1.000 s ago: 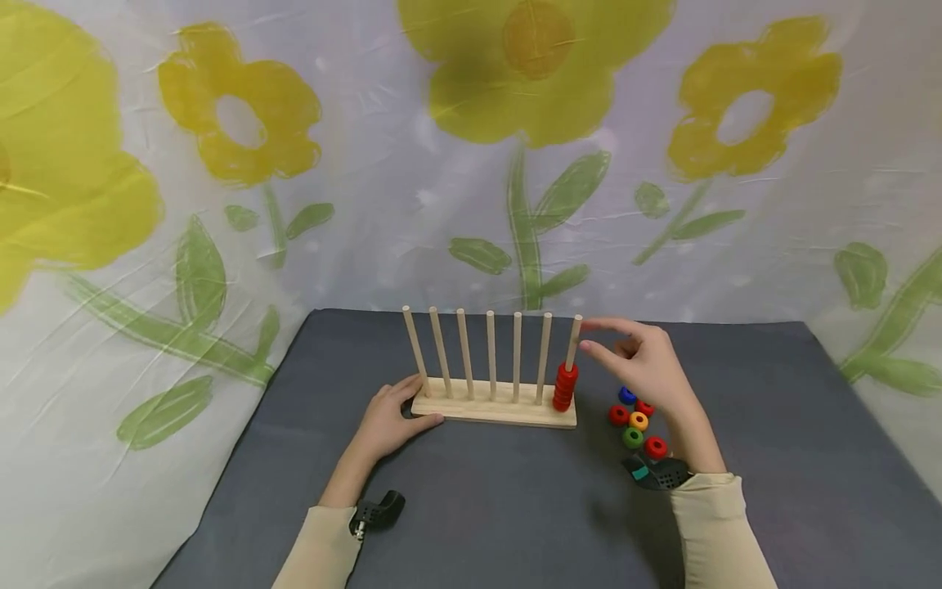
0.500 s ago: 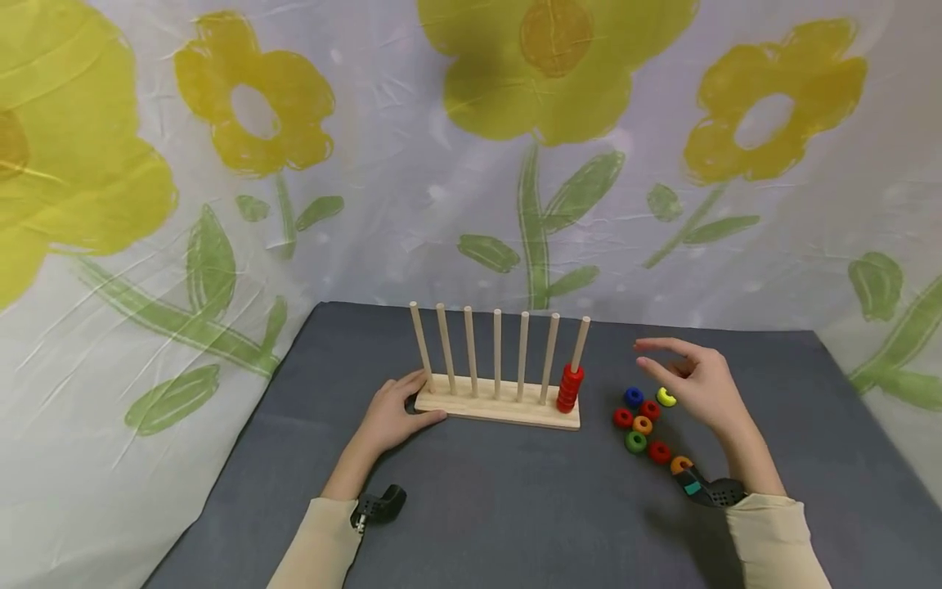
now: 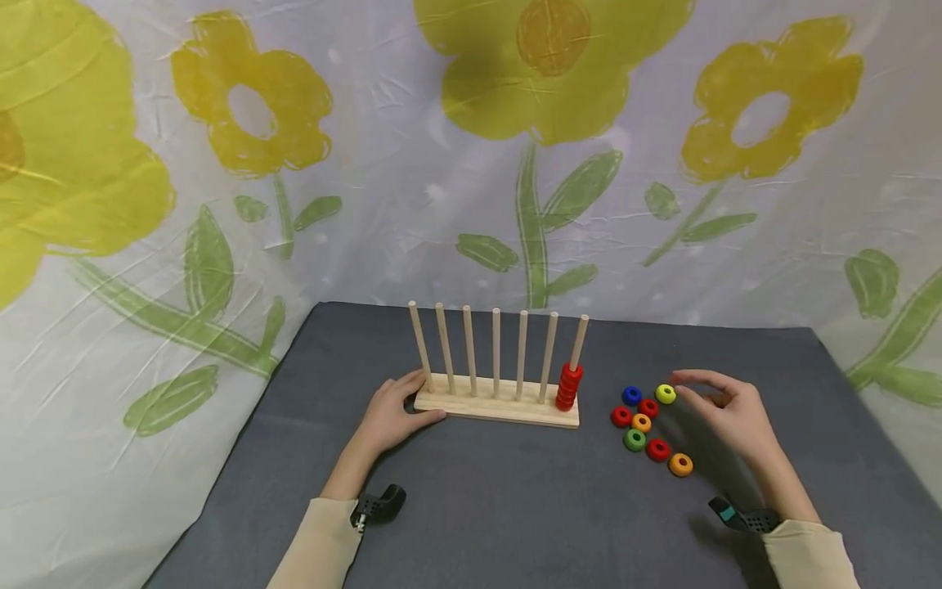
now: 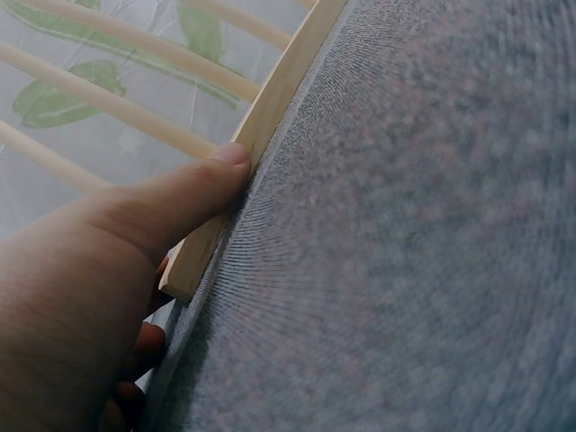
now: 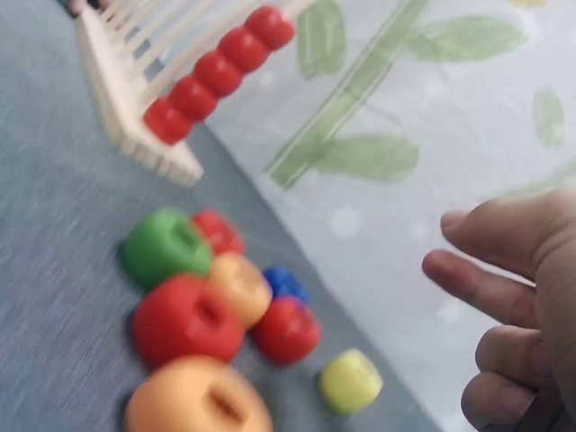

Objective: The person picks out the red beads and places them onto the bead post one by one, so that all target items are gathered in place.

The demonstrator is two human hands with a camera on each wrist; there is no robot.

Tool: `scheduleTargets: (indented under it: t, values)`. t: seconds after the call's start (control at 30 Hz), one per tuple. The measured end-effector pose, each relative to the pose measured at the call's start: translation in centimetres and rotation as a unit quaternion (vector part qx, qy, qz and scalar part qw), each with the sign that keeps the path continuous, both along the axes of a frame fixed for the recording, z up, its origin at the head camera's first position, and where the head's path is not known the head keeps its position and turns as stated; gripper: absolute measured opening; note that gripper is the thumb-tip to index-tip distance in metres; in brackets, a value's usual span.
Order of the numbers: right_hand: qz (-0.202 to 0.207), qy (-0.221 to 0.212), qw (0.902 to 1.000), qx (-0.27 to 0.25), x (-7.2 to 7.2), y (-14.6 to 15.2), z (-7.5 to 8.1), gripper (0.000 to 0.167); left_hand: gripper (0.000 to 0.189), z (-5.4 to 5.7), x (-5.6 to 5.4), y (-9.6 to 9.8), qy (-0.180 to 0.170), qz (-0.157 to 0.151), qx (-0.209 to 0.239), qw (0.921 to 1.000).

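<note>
A wooden peg stand with several upright pegs stands on the table. Several red beads are stacked on its rightmost peg. My left hand grips the stand's left end, thumb along the front edge and fingers behind; in the left wrist view the thumb lies against the wooden base. My right hand hovers beside the yellow bead, thumb and index finger apart with nothing between them. In the right wrist view its other fingers are curled and the yellow bead lies apart from them.
Between the stand and my right hand lie loose beads: a blue one, a green one, an orange one and several more. A flower-printed cloth hangs behind the dark table.
My right hand has moved away from the rightmost peg, to the right and down toward the yellow bead. More loose beads show now. My left hand stays on the stand.
</note>
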State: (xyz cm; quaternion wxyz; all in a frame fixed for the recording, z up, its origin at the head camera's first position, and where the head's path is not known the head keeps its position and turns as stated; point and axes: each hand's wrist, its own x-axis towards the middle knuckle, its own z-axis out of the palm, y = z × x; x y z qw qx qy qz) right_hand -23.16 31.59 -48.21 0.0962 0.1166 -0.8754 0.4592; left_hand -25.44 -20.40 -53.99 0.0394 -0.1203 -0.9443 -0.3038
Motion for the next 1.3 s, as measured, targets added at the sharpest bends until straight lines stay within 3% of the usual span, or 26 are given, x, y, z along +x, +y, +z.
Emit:
scheduleTargets:
  t: [0.17, 0.4, 0.77, 1.13, 1.3]
  values:
    - [-0.007, -0.011, 0.9995, -0.03, 0.6, 1.1, -2.7, 0.03, 0.089, -0.2, 0.0, 0.0, 0.001, -0.001, 0.0, 1.0]
    - [0.034, -0.034, 0.9952, -0.086, 0.3, 1.5, -5.2, 0.03, 0.089, -0.3, -0.1, -0.1, 0.005, 0.001, 0.0, 1.0]
    - [0.041, -0.042, 0.9961, -0.066, 0.3, 1.5, -5.7, 0.028, 0.089, -0.3, -0.1, -0.2, 0.005, -0.004, -0.004, 1.0]
    - [0.004, -0.07, 0.9976, 0.001, 0.4, 1.1, -5.9, 0.037, 0.089, -0.6, -0.1, -0.2, -0.002, 0.0, -0.01, 1.0]
    - [0.006, -0.058, 0.9983, 0.007, 0.1, 0.5, -5.7, 0.039, 0.089, -0.3, 0.0, -0.3, 0.0, 0.001, -0.001, 1.0]
